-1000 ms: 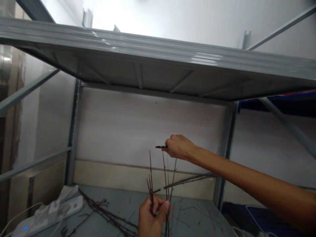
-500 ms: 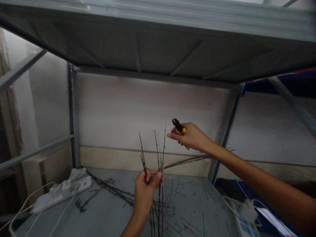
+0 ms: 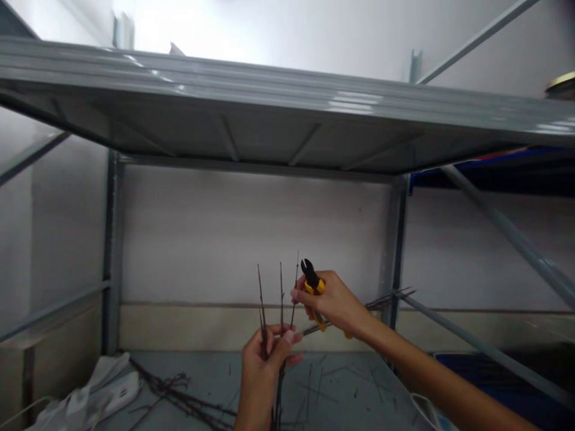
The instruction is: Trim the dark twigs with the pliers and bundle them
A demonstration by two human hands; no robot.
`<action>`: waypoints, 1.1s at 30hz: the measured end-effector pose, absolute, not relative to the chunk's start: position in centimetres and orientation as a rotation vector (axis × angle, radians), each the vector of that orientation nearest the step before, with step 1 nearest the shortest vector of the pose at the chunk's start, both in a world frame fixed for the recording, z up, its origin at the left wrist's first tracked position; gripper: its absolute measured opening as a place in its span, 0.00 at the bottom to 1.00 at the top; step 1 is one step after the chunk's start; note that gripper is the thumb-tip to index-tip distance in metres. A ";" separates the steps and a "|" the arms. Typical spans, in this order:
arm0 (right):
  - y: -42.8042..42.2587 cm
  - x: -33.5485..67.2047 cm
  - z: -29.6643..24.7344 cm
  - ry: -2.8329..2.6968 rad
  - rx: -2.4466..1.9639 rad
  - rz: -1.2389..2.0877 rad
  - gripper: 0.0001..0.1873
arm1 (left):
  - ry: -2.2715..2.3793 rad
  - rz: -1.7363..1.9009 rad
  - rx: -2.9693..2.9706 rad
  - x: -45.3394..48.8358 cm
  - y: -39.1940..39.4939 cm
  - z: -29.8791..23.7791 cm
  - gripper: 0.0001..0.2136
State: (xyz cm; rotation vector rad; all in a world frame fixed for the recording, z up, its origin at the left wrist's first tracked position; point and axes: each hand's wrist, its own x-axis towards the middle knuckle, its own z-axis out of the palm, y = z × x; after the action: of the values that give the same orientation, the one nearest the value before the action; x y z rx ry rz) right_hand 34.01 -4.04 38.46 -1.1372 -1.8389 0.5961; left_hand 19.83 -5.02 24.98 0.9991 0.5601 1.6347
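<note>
Low in the middle, my left hand (image 3: 263, 371) is closed around several thin dark twigs (image 3: 281, 296) that stand roughly upright, their tips fanned apart above the fingers. Just above and to its right, my right hand (image 3: 336, 302) grips diagonal cutters (image 3: 309, 274) with black jaws and yellow handles. The jaws point up and to the left, slightly parted, with nothing between them. Thumb and forefinger of this hand are also at the rightmost twig (image 3: 295, 293) and seem to pinch it. More twigs (image 3: 380, 303) slant behind my right wrist, partly hidden by it.
On the grey tabletop (image 3: 215, 374), a bundle of branched twigs (image 3: 179, 395) lies at left, beside a white power strip (image 3: 114, 395) with plugs and cables. Small twig scraps (image 3: 314, 386) are scattered at right. A metal shelf (image 3: 251, 90) spans overhead, with uprights on both sides.
The view has tilted upward, showing more of the shelf. My right hand, with the cutters, has come closer to my left hand and now touches the rightmost twig.
</note>
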 end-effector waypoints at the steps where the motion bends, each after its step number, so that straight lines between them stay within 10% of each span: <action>1: -4.0 34.1 38.3 -1.842 -1.130 0.595 0.11 | 0.538 1.608 0.993 20.0 -4.8 25.8 0.22; 8: -4.9 34.5 38.7 -1.918 -1.154 0.546 0.15 | 0.445 1.567 1.090 21.0 -4.3 28.7 0.19; 17: -4.4 38.7 41.2 -2.124 -1.447 -0.497 0.27 | 0.430 1.523 1.043 20.7 -5.4 28.7 0.20; 33: -4.1 38.0 42.0 -2.216 -1.504 -0.620 0.31 | 0.413 1.537 1.024 21.1 -5.6 28.4 0.20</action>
State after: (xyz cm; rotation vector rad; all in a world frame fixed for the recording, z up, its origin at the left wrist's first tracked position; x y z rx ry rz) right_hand 37.99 -4.14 42.04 -1.5035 -2.2163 -0.6203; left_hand 21.05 -5.61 28.45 1.0243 0.4133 1.5372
